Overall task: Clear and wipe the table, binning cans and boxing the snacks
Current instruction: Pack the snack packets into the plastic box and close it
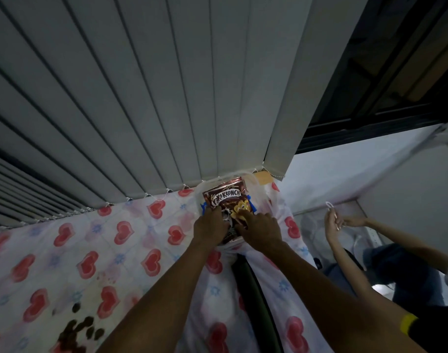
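Both hands, left (209,226) and right (261,229), press the cereal pouch (228,197) into a clear box (253,184) at the counter's (90,250) far right corner. The pouch looks light, crinkly and slippery; gripping its edges seems safest.

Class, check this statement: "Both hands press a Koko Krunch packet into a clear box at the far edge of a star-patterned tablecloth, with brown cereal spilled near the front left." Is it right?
Not quite. The tablecloth is patterned with red hearts, not stars, as the head view shows. The rest holds: the left hand and right hand press the Koko Krunch packet into the clear box at the far edge, and brown cereal lies spilled front left.
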